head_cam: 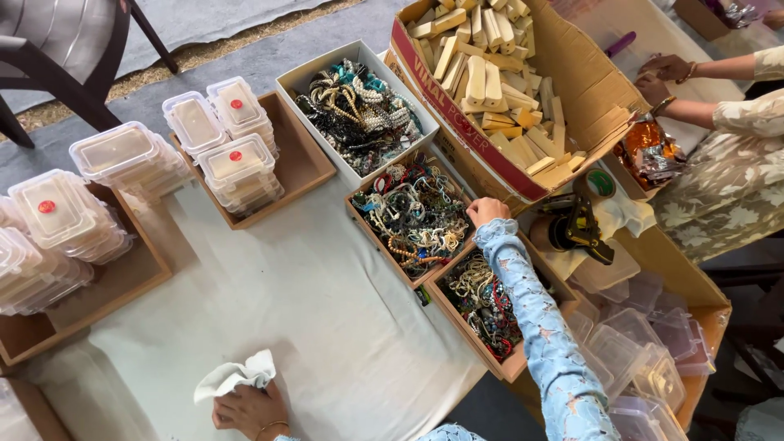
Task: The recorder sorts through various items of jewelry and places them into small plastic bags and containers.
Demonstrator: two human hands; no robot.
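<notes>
Left hand (245,408): fingers closed narrow around a crumpled white cloth (237,376), pressed down on the white-covered bench (310,310) at the near edge.

Right hand (486,211): arm in a light blue lace sleeve reaches out across the jewellery; fingers curled at the far right corner of the middle tray (412,216), which is full of mixed beaded bracelets. Can't tell whether it actually holds a piece, since the fingertips are hidden.

Taking the middle tray as reference:
- Just beyond it, touching: white box (359,106) of dark and silver jewellery.
- Just nearer, right side: second brown tray (482,306) of bracelets, partly under the sleeve.
- Beyond-right, touching its corner: big cardboard carton (506,82) piled with pale wooden blocks.
- Right of it: tape dispenser (576,224), black, lying on white cloth.
- Left, apart: shallow brown tray holding stacks of clear lidded containers (229,139), some with a red dot on the lid. More stacks well left at the bench edge.
- Nearer-right, beyond the second tray: loose clear containers (645,351), open, jumbled.

Another person's hands (661,77) work at the far right beside the carton, above a foil-looking packet (649,151).
</notes>
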